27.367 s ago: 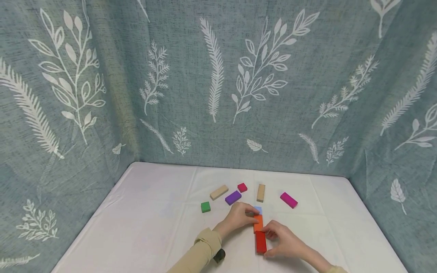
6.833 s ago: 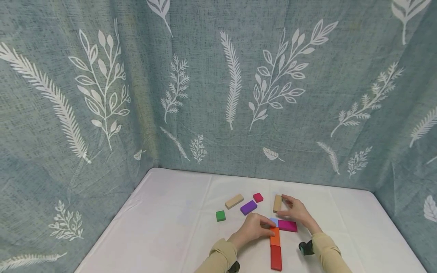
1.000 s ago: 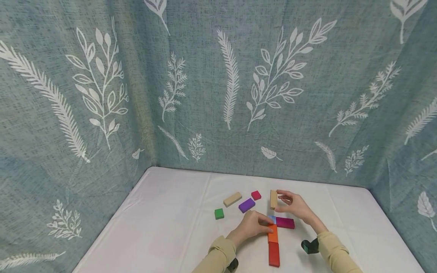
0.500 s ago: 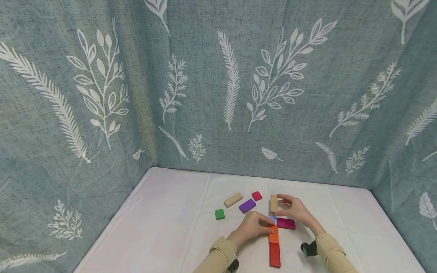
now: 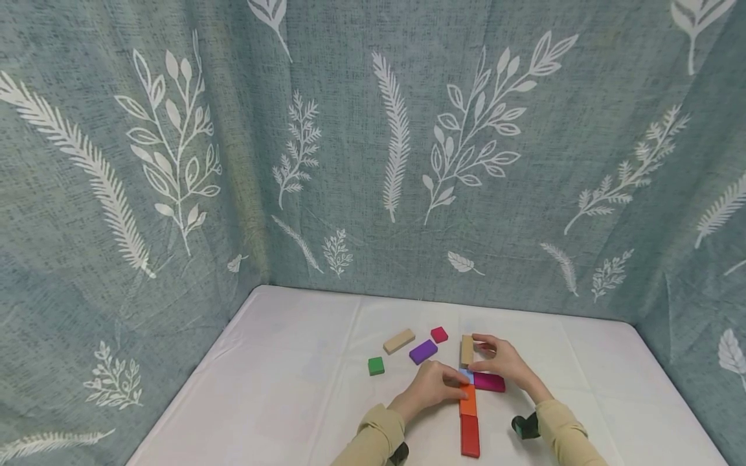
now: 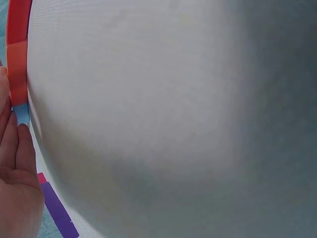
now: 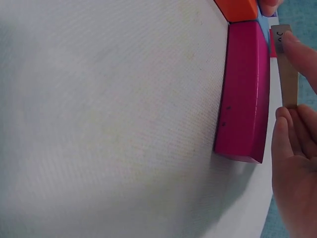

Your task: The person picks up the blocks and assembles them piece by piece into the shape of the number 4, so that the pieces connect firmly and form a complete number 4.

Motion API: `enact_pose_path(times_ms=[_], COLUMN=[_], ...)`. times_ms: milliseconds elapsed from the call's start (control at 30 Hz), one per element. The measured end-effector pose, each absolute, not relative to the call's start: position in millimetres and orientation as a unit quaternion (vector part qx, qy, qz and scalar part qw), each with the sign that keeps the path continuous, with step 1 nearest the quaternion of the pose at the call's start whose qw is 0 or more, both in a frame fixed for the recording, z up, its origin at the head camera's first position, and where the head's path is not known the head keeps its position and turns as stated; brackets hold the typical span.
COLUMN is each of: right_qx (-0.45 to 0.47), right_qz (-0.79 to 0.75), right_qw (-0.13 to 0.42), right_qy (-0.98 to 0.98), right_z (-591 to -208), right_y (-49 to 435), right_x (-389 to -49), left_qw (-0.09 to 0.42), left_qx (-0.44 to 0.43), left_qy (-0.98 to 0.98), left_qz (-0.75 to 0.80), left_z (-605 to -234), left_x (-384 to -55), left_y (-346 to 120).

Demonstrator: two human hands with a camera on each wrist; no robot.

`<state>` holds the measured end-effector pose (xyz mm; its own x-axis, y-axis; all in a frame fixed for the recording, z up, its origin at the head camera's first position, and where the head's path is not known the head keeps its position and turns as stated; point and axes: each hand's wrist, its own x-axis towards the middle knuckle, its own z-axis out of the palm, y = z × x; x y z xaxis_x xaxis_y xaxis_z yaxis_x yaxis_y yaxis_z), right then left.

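Observation:
My right hand (image 5: 502,360) pinches a tan wooden block (image 5: 467,351) lengthwise, thumb at its near end and fingers at its far end. The block stands at the far side of a small light-blue block (image 5: 466,375); whether they touch is unclear. My left hand (image 5: 430,388) rests its fingertips on the light-blue block and its thumb on the orange block (image 5: 468,401). In the left wrist view its fingers (image 6: 26,148) look fairly straight. A red block (image 5: 469,436) continues the row toward me. A magenta block (image 7: 241,94) extends rightward from the light-blue one.
Left of the row lie a purple block (image 5: 423,351), a small green block (image 5: 375,366), another tan block (image 5: 399,341) and a small crimson block (image 5: 440,334). All sit on a white-covered table (image 5: 262,388). A patterned blue-green curtain (image 5: 350,162) hangs around it.
The magenta block has moved from the far right to beside the light-blue one. Over the last second my right hand brings the tan block down and nearer the row. My left hand stays put.

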<state>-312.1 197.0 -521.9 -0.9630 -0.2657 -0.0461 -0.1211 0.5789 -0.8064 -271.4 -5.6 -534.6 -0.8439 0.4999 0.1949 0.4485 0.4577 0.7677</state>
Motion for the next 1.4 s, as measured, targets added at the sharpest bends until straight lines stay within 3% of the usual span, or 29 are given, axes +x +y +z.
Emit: enact_pose_path(times_ms=[1400], right_qx=[-0.122], right_qz=[-0.443], right_qw=[0.104], right_qy=[0.882], right_z=[-528.1], right_y=[192.6], right_x=[-312.1], left_qw=[0.026], left_qx=[0.285], left_qy=[0.847], left_qz=[0.447], left_z=[-538.9], left_x=[-272.9], left_y=[-7.2])
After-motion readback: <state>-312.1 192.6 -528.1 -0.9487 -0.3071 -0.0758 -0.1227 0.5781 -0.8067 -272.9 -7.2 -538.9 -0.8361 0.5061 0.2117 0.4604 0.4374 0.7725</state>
